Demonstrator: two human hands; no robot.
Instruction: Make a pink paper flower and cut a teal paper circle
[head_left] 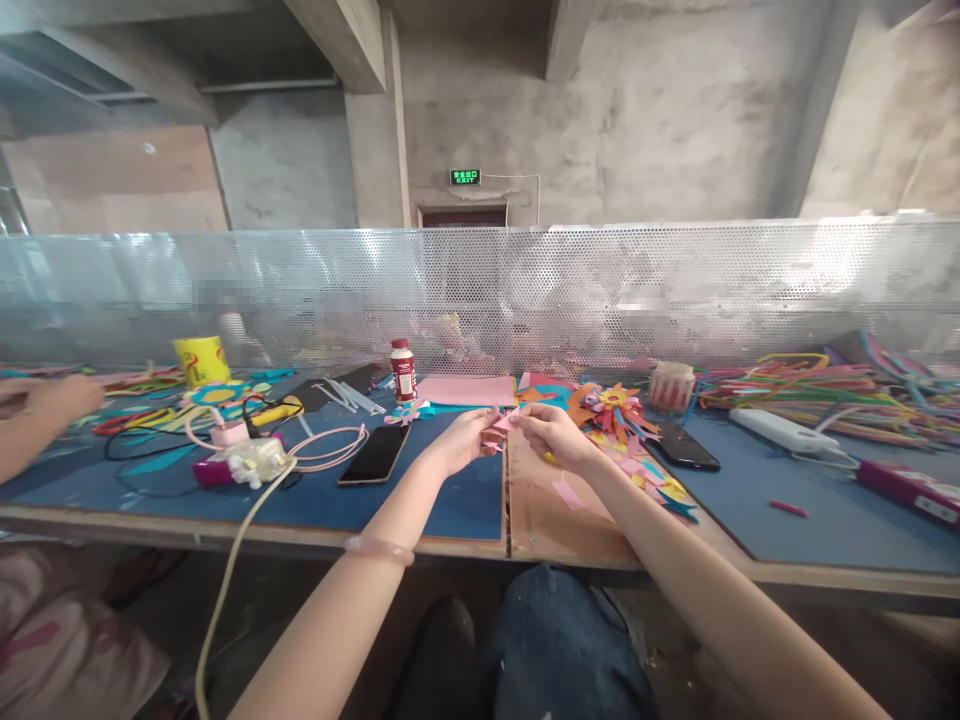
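My left hand (466, 440) and my right hand (553, 432) meet above the table's middle seam, both closed on a small piece of pink paper (507, 421). Its exact shape is partly hidden by my fingers. Below my right wrist lies a loose pink paper scrap (568, 493). Just beyond that hand rests a multicoloured paper flower (611, 402), with cut pink, yellow and blue paper pieces (651, 474) in front of it. Behind my hands lies a pink paper sheet (469, 390).
A black phone (375, 455) and a power adapter (259, 462) with cables lie left; a red-capped bottle (403, 370) stands behind. To the right are another phone (684, 445), a jar (671, 386), a power strip (781, 431) and coloured pipe cleaners (787, 390). Another person's hand (64, 400) shows far left.
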